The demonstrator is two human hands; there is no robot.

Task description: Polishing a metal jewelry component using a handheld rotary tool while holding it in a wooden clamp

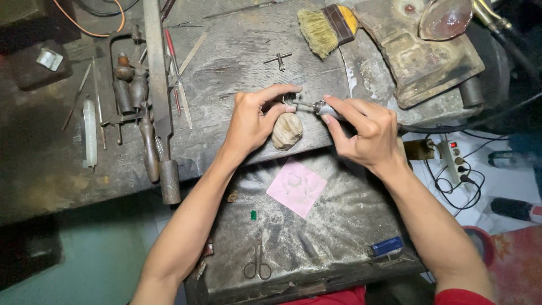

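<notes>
Left hand [254,121] pinching a small metal ring [289,100], right hand [361,133] gripping a rotary tool [323,108] against it, above a wooden peg [287,131], pink paper [296,187] below

A small silvery metal piece [290,100] sits pinched at the fingertips above a rounded, worn wooden bench peg [287,130]. A slim rotary handpiece [323,108], metallic with a dark grip, lies nearly horizontal, its tip meeting the piece.
</notes>
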